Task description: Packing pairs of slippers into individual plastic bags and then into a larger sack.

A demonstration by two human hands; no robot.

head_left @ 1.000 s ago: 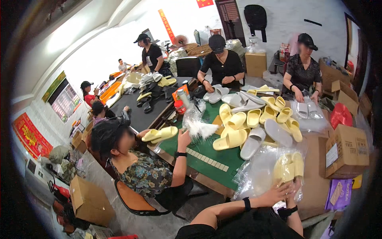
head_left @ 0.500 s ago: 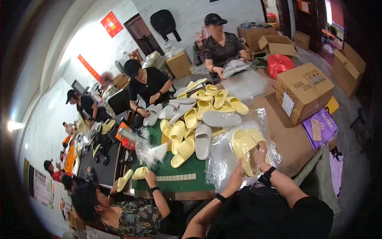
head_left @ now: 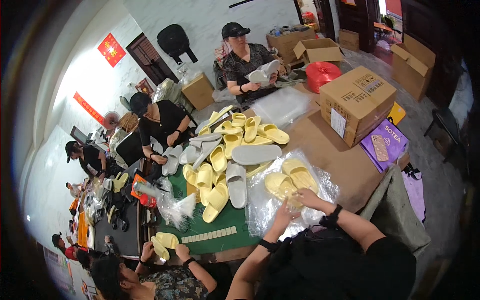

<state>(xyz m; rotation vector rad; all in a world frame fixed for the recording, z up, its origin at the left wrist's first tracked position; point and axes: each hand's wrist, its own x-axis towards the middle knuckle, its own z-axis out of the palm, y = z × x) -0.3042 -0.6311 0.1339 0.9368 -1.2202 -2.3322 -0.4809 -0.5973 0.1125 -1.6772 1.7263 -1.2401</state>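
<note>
A pair of yellow slippers lies side by side on shiny clear plastic bags at the table's near edge. Clear film glints around the pair; whether it encloses them I cannot tell. My left hand is at the heel of the left slipper, its thumb and forefinger apart. Across the near ends of the pair reaches my right hand, fingers stretched over the slippers and the film. A heap of yellow slippers and grey slippers lies just left of the bags.
A closed carton, a red twine roll and a purple bag with a phone occupy the right side. Several co-workers sit around the tables; one nearby at left handles yellow slippers. Grey-green cloth hangs at the right edge.
The slippers in front of me have gone from held upright to lying on the bags, and my hands have eased off them. The near co-worker's slippers came down; the far one now holds up grey slippers.
</note>
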